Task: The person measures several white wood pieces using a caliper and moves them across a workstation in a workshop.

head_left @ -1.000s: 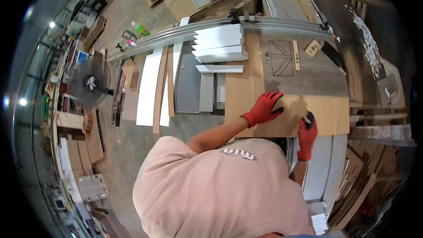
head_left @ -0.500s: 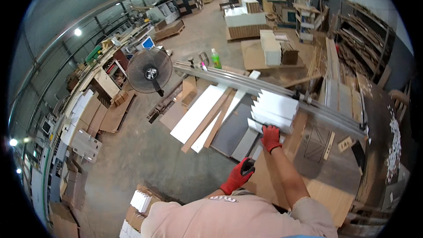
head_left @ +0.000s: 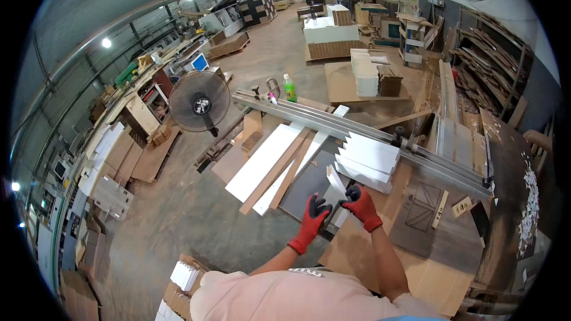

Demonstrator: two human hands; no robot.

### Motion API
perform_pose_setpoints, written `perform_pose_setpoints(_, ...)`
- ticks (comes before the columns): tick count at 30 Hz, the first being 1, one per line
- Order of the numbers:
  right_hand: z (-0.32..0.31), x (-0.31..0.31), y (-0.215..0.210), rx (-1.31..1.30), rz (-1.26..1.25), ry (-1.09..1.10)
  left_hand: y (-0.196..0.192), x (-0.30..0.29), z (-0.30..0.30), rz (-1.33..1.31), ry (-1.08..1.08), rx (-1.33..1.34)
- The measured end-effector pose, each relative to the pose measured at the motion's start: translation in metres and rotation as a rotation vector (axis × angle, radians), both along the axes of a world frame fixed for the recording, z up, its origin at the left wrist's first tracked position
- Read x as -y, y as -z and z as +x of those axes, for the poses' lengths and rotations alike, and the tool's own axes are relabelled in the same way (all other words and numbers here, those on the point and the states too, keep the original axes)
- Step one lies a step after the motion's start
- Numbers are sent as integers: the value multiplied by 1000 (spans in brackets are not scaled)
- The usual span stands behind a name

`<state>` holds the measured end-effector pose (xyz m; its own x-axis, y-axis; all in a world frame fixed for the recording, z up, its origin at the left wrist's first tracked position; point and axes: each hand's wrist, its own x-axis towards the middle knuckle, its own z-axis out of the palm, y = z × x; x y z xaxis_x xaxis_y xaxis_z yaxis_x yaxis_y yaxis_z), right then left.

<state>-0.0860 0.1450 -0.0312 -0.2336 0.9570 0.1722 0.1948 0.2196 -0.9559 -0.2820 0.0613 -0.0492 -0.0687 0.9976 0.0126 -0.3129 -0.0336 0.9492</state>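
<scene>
A narrow white board (head_left: 335, 181) stands tilted up off the work surface, its lower end in the grip of my right hand (head_left: 361, 209), which wears a red glove with dark fingertips. Just to the left, my gloved left hand (head_left: 311, 223) is open, thumb and fingers apart, close to the board's lower end but not visibly holding it. Beyond my right hand lies a stepped stack of white boards (head_left: 370, 156) against a long metal rail (head_left: 309, 117). The board's lower end is partly hidden by my right fingers.
White panels (head_left: 262, 163) and brown wooden strips (head_left: 279, 169) lie left of the grey surface. A standing fan (head_left: 199, 102) is at the left, a green bottle (head_left: 289, 88) behind the rail. A wooden tabletop (head_left: 440, 273) extends to the right, with offcuts on it.
My right hand has drawn back from the stack with one white board, now raised and tilted. My left hand has moved up and forward towards it, fingers spreading.
</scene>
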Motion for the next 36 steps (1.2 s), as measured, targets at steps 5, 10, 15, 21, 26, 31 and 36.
perform_pose_setpoints(5,6,52,-48,-273,-169,-103,-54,-31,12,-23,149,28)
perform_pose_setpoints(10,16,84,-77,-393,-242,-108,-87,-23,22,-18,210,-5)
perform_pose_setpoints(15,19,103,-86,-533,-303,-132,-99,-10,27,-5,218,47)
perform_pose_setpoints(21,17,115,-81,-550,-278,-159,-105,3,22,35,198,-33)
perform_pose_setpoints(26,12,119,-81,-502,-242,-98,-114,6,24,73,199,-81)
perform_pose_setpoints(31,15,122,-89,-448,-158,-92,-126,12,29,116,201,-132)
perform_pose_setpoints(36,18,128,-98,-455,-105,-61,-134,18,32,166,233,-167)
